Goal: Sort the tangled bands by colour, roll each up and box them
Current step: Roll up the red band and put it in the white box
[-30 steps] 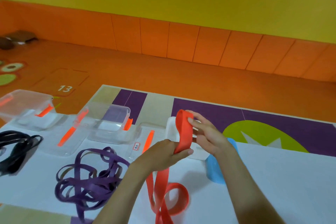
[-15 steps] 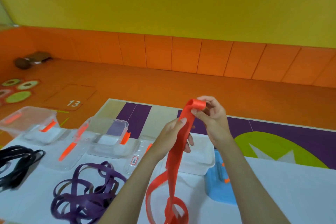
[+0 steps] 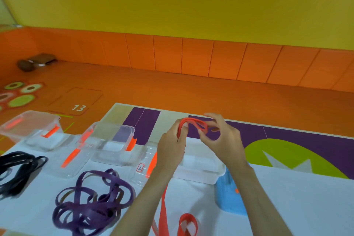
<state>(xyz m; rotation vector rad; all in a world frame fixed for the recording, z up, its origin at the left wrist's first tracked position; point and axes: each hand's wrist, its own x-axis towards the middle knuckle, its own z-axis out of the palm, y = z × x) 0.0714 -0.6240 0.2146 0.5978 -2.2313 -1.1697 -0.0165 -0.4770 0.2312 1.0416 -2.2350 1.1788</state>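
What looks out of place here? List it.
Nothing spilled or damaged. The purple bands lie in a tangled heap in front, black bands sprawl at the left edge; both unrolled, outside the clear boxes. The left hand and right hand hold the red band.

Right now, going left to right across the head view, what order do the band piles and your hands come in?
Black bands → purple bands → left hand → right hand; both hands hold the red band.

Bare worktop [image 3: 306, 207] right of the blue lid [image 3: 226, 201]; boxes [image 3: 113, 140] and purple bands [image 3: 92, 209] crowd the left.
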